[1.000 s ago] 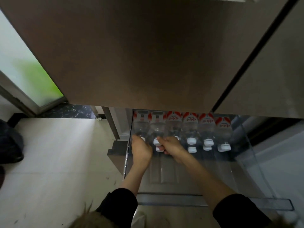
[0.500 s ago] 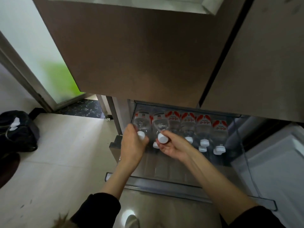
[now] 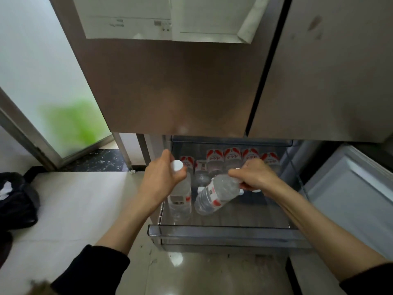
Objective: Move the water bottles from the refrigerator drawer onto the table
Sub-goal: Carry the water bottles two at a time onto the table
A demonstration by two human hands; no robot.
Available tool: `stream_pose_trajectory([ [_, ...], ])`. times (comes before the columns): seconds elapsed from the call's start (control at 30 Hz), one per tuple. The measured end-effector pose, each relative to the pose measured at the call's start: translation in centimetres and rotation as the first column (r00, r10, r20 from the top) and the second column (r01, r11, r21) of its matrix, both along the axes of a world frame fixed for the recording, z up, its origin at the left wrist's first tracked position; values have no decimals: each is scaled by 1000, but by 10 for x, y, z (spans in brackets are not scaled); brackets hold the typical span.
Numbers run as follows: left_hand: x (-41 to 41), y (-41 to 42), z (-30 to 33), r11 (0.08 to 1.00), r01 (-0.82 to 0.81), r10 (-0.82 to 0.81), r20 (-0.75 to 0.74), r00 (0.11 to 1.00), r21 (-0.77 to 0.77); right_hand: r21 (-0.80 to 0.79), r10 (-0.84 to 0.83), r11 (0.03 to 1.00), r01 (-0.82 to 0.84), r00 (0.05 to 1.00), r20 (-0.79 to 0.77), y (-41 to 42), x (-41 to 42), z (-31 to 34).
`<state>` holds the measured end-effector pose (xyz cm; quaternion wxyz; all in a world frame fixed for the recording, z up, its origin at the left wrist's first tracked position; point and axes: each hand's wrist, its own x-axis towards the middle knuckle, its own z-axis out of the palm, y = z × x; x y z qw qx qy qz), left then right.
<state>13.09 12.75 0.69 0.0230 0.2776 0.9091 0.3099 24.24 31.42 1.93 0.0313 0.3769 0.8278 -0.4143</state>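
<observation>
The clear refrigerator drawer [image 3: 223, 229] is pulled out below the brown doors. My left hand [image 3: 161, 177] grips the neck of a water bottle [image 3: 179, 199] with a white cap, held upright above the drawer's left side. My right hand [image 3: 255, 175] grips the neck of a second bottle [image 3: 214, 193], which hangs tilted with its base toward the lower left. Several more red-labelled bottles [image 3: 231, 155] lie in a row at the back of the drawer, caps toward me.
The closed refrigerator doors [image 3: 180, 88] hang right above the drawer. A white open door or panel [image 3: 348, 188] stands at the right. A dark bag [image 3: 17, 199] lies on the pale tiled floor at the left, beside a frosted glass door [image 3: 49, 81].
Both hands have lifted their bottles up and toward me, out of the back row. The left bottle turned upright and the right one swung tilted. The camera has risen.
</observation>
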Motion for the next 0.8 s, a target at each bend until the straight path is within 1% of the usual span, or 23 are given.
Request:
stream_pose_trajectory([
  [0.17, 3, 0, -4, 989, 127, -125, 29, 992, -70, 159, 96, 982, -102, 994, 47, -18, -6, -8],
  [0.27, 3, 3, -7, 982, 164, -163, 9, 987, -89, 219, 107, 970, -107, 994, 14, -23, -12, -8],
  [0.4, -4, 13, -13, 973, 209, -211, -8, 977, -93, 217, 77, 974, -69, 997, -26, -22, -21, -13],
  [0.5, -6, 17, -24, 977, 188, -189, -3, 982, -98, 224, 73, 973, -61, 996, -44, -19, -23, -22],
  [0.57, -8, 18, -33, 984, 162, -163, -6, 987, -75, 231, 66, 972, -45, 994, -85, -15, -24, -29],
  [0.63, -11, 16, -38, 988, 155, -155, 14, 988, -6, 193, 82, 980, -56, 988, -133, -11, -24, -34],
  [0.7, -13, 11, -43, 982, 178, -181, 48, 982, 59, 60, 140, 990, -131, 970, -198, -9, -22, -40],
  [0.77, -13, 5, -47, 972, 222, -227, 74, 971, 71, -82, 207, 969, -233, 947, -247, -10, -17, -45],
  [0.8, -12, 1, -50, 970, 234, -239, 89, 967, 64, -104, 234, 958, -267, 938, -255, -10, -14, -49],
])
